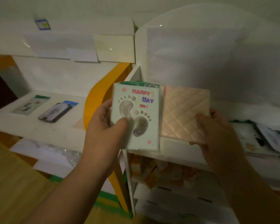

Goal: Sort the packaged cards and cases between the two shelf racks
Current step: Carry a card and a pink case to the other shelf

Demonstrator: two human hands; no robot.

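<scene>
The scene is dim, with a yellowish cast and soft detail throughout. Small glare spots sit on the plastic sleeves [103,46] at the upper left. The footprint card [136,117] at the centre is the sharpest; the shelf [39,126] edges bow and smear toward the corners. The lower shelves lie in shadow.

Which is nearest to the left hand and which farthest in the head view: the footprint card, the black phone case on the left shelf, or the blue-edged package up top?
1. Footprint card: gripped in the left hand.
2. Black phone case: lying on the left middle shelf.
3. Blue-edged package: top left shelf, farthest.
</scene>
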